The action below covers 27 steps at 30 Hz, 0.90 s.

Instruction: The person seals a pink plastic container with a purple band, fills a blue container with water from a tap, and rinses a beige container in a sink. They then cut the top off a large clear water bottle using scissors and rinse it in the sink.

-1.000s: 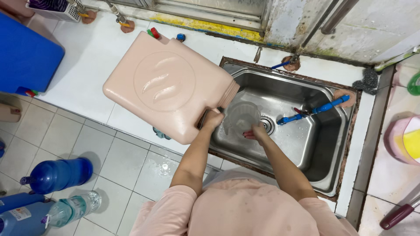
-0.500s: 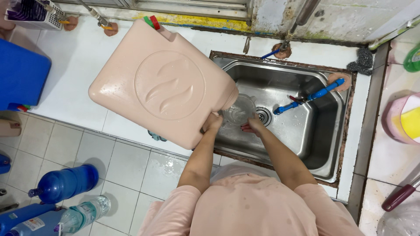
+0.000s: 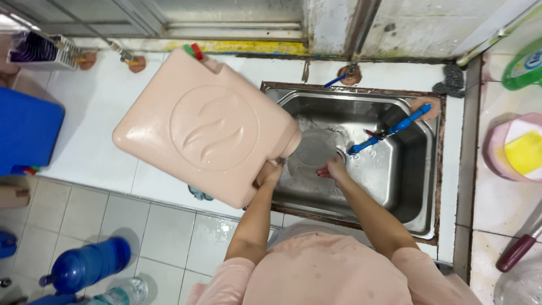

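Observation:
A large pale pink plastic jerrycan (image 3: pixel 206 127) is tilted with its mouth over the steel sink (image 3: pixel 406 186). My left hand (image 3: pixel 267 174) grips its lower corner near the neck. My right hand (image 3: pixel 333 168) holds a clear round cup or lid (image 3: pixel 313 149) under the can's mouth, inside the sink. A blue-handled tap (image 3: pixel 389 130) reaches over the basin from the right.
A white counter (image 3: pixel 96 113) lies left of the sink, with a blue container (image 3: pixel 25 130) at its left end. Blue bottles (image 3: pixel 84 265) stand on the tiled floor. A pink tub with a yellow sponge (image 3: pixel 522 149) and a green bottle (image 3: pixel 522 65) sit on the right.
The view has shifted, so the can and sink sit lower in frame. The can is tipped further toward the sink, and both hands stay on their objects.

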Motion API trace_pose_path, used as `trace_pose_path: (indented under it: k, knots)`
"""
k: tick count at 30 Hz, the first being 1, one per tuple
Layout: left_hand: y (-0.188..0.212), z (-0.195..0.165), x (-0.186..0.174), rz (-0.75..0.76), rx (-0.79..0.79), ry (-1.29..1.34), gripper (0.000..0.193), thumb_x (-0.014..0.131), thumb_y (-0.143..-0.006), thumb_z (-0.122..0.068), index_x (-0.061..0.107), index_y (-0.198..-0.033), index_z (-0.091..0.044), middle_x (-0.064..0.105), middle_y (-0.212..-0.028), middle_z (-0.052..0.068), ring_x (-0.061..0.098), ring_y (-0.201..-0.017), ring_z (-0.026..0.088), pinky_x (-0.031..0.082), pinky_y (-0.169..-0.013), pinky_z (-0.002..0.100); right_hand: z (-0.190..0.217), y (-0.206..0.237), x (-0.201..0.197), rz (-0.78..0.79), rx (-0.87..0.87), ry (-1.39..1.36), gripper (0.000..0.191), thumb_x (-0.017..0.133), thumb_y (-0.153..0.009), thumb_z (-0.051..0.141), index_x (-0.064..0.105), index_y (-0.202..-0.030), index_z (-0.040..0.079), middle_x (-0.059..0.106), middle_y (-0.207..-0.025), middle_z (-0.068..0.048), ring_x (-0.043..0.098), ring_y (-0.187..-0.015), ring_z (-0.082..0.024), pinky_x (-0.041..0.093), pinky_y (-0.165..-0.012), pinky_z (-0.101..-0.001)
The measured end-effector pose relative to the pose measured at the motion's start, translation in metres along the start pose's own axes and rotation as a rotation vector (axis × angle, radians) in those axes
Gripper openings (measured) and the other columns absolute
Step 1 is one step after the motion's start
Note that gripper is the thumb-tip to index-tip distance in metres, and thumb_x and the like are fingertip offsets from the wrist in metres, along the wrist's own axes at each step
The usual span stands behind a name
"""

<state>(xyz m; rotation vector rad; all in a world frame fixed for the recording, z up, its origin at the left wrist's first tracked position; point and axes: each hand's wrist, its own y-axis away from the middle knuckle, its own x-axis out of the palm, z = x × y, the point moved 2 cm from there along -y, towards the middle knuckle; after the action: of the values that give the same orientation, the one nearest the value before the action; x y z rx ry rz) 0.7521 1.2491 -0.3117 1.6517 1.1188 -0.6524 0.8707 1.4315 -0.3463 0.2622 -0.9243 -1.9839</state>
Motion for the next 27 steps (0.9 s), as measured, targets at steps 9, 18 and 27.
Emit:
trace_pose_path:
  k: [9, 18, 27]
  knots:
    - [0.009, 0.005, -0.009, 0.061, -0.024, -0.008, 0.029, 0.067, -0.084, -0.033, 0.076, -0.104, -0.014, 0.075, -0.114, 0.013, 0.071, -0.106, 0.033, 0.056, -0.092, 0.047, 0.091, 0.023, -0.154, -0.152, -0.500, -0.280, 0.035, 0.045, -0.102, 0.009, 0.035, -0.134, 0.005, 0.068, -0.088, -0.021, 0.071, -0.068, -0.029, 0.061, -0.061, -0.0408]
    - [0.016, 0.002, -0.018, 0.106, -0.056, 0.054, 0.034, 0.067, -0.084, -0.035, 0.071, -0.110, -0.014, 0.073, -0.118, 0.016, 0.069, -0.113, 0.035, 0.053, -0.096, 0.047, 0.210, -0.019, -0.199, -0.298, -0.654, -0.538, 0.044, 0.057, -0.107, 0.024, 0.024, -0.130, 0.005, 0.065, -0.095, -0.021, 0.073, -0.079, -0.028, 0.064, -0.066, -0.0391]
    - [0.040, -0.005, -0.065, 0.043, 0.216, 0.730, 0.023, 0.067, -0.090, -0.017, 0.060, -0.106, -0.001, 0.061, -0.090, 0.009, 0.058, -0.082, 0.023, 0.047, -0.070, 0.040, 0.165, -0.034, -0.046, -0.562, -1.194, 0.397, 0.072, 0.065, -0.092, 0.010, 0.037, -0.158, 0.010, 0.052, -0.135, -0.020, 0.051, -0.121, -0.032, 0.045, -0.107, -0.0415]
